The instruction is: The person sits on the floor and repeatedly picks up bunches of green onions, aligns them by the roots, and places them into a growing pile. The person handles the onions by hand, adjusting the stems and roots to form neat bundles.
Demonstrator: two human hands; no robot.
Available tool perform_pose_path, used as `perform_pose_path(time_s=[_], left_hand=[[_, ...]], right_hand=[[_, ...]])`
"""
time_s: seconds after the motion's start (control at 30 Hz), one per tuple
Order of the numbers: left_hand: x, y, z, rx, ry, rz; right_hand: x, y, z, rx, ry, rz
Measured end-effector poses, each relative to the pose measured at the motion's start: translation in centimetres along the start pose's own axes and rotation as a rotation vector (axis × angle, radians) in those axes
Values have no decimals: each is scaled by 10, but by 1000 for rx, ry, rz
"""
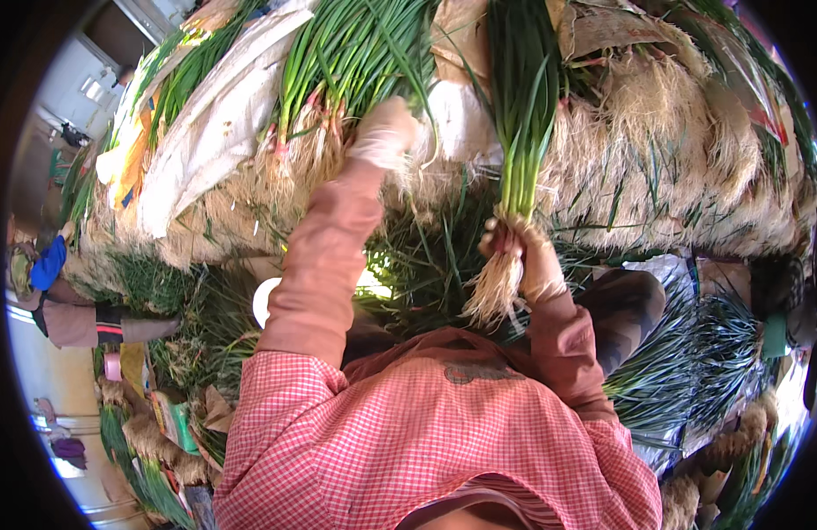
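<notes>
In a pale glove, my right hand is wrapped round the root end of a bunch of spring onions. Its green leaves point away from me and its pale roots hang down toward my lap. My left hand, gloved too and smeared by motion, reaches forward to the loose spring onions lying on the heap. Whether its fingers have closed on any stalk cannot be made out. Reddish bulbs and fringed roots of that loose pile lie just left of the hand.
A long heap of spring onions with matted roots runs across in front of me. White sacking covers part of it at left. Loose green leaves litter the ground below. More bunches lie at my right. Another person's leg shows at far left.
</notes>
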State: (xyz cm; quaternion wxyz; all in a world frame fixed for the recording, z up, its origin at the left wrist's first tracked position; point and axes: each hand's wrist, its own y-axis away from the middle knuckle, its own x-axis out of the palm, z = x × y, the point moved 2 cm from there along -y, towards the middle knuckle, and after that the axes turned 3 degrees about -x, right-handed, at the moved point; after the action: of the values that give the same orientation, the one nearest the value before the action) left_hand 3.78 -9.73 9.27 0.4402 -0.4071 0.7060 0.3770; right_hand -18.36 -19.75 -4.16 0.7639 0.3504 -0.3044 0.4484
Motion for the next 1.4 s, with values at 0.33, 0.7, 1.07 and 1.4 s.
perform_pose_path(time_s=[0.33, 0.7, 1.07, 1.4], left_hand=[[-46, 54, 56, 188, -151, -742], [127, 130, 34, 105, 1312, 328], [179, 110, 24, 56, 1271, 391], [183, 119, 9, 40, 1854, 881]], right_hand=[[-1, 23, 10, 137, 104, 99], [10, 54, 21, 109, 222, 9], [-8, 67, -6, 185, 216, 112], [-9, 63, -33, 300, -646, 458]])
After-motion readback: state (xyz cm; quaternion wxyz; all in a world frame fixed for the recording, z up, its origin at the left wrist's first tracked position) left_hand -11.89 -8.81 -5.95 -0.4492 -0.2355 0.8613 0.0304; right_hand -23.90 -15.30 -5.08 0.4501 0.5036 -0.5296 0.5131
